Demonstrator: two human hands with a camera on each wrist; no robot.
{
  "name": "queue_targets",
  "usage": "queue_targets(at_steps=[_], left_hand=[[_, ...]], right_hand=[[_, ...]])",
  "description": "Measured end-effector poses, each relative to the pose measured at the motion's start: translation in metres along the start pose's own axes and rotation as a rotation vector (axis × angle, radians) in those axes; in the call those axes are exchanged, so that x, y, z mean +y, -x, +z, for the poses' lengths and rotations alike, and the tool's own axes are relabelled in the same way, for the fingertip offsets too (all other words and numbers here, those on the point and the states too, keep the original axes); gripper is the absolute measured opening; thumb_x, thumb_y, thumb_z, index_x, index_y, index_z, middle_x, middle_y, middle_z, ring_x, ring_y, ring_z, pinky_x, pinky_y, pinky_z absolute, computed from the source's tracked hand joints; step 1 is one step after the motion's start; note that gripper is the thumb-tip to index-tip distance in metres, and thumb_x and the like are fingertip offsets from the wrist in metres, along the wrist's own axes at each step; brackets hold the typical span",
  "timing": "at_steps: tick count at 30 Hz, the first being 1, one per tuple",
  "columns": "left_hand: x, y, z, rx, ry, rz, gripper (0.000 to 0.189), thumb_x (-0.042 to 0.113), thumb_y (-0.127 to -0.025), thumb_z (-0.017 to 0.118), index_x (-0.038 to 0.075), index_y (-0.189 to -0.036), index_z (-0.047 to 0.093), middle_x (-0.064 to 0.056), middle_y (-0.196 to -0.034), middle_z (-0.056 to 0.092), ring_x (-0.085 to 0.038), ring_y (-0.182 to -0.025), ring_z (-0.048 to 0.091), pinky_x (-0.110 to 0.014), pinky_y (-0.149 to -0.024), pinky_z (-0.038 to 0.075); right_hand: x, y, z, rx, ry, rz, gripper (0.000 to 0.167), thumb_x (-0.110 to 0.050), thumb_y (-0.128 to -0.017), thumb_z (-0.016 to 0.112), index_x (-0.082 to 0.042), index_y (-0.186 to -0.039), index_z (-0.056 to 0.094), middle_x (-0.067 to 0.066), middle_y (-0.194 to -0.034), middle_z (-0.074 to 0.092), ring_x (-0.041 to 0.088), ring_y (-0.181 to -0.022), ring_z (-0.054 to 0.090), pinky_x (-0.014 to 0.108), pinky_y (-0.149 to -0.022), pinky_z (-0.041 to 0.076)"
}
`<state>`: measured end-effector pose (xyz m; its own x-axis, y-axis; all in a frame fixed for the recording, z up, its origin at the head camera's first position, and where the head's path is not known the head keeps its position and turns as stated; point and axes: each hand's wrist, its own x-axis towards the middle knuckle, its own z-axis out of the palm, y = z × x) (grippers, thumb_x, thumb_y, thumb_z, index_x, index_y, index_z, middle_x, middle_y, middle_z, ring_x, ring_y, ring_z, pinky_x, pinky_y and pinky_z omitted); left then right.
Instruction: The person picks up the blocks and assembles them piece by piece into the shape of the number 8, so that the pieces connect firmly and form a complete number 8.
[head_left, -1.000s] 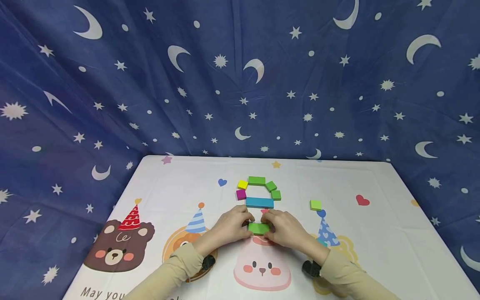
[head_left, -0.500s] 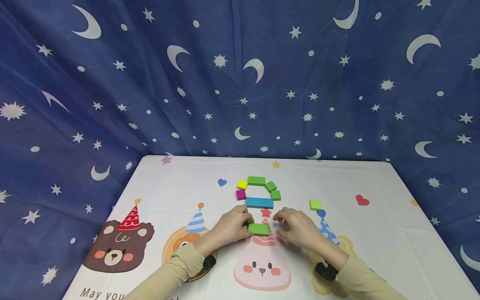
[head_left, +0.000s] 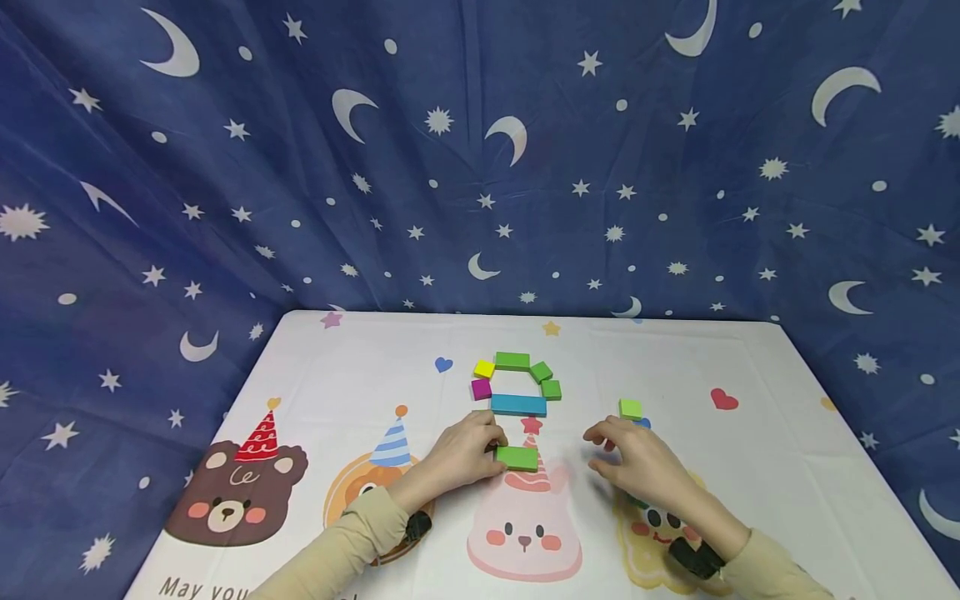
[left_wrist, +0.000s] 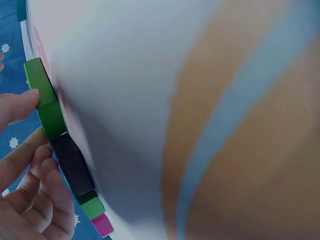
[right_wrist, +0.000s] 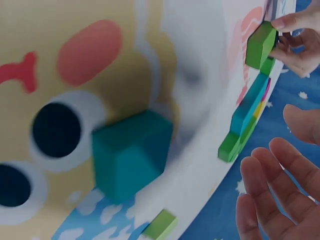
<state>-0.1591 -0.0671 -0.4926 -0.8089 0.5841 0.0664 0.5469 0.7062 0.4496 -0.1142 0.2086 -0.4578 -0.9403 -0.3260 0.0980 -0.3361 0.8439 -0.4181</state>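
Note:
In the head view, my left hand (head_left: 467, 452) pinches the left end of a green rectangular block (head_left: 517, 459) near the table's middle. The left wrist view shows thumb and index finger on that block (left_wrist: 46, 100). My right hand (head_left: 647, 460) is off to the right, its fingers loosely bent and holding nothing. Below the right hand lies a teal block (right_wrist: 131, 155), mostly hidden by it in the head view. Just beyond the fingers sits a small light-green block (head_left: 631, 409).
Beyond the hands, a ring of blocks includes a long blue one (head_left: 519, 406), a green one (head_left: 513, 362), a yellow one (head_left: 484, 369) and a magenta one (head_left: 481, 389). A white cloth (head_left: 375, 350) with cartoon animals covers the table; a dark blue starry curtain (head_left: 480, 167) hangs behind.
My right hand has let go of the green block's right end and moved rightward over the teal block. My left hand stays at the block's left end.

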Motion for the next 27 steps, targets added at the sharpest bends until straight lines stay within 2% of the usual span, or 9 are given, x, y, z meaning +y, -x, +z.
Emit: queue_targets(at_steps=[7, 19, 27], left_hand=[[0.0, -0.001, 0.0, -0.01, -0.003, -0.007, 0.021, 0.027, -0.074, 0.08, 0.016, -0.091, 0.073, 0.006, -0.082, 0.05, -0.006, -0.075, 0.041, -0.018, -0.058, 0.032], [0.0, 0.0, 0.001, -0.009, 0.006, -0.011, 0.022, 0.027, -0.074, 0.08, 0.017, -0.091, 0.073, 0.006, -0.083, 0.051, -0.006, -0.076, 0.041, -0.018, -0.059, 0.032], [0.0, -0.001, 0.001, -0.019, 0.007, -0.021, 0.022, 0.028, -0.074, 0.081, 0.017, -0.091, 0.072, 0.007, -0.082, 0.05, -0.006, -0.076, 0.041, -0.018, -0.059, 0.032]], right_hand=[[0.012, 0.014, -0.009, 0.001, 0.016, 0.042, 0.03, -0.018, -0.074, 0.08, -0.014, -0.102, 0.069, -0.002, -0.095, 0.069, 0.013, -0.084, 0.06, 0.028, -0.07, 0.049], [0.033, 0.041, -0.008, 0.049, 0.07, -0.03, 0.033, -0.018, -0.068, 0.084, -0.013, -0.097, 0.07, -0.007, -0.086, 0.065, 0.009, -0.074, 0.058, 0.023, -0.065, 0.047], [0.039, 0.053, -0.007, -0.018, 0.102, 0.054, 0.04, -0.029, -0.067, 0.086, -0.019, -0.101, 0.069, -0.008, -0.094, 0.065, 0.007, -0.081, 0.055, 0.028, -0.07, 0.048]])
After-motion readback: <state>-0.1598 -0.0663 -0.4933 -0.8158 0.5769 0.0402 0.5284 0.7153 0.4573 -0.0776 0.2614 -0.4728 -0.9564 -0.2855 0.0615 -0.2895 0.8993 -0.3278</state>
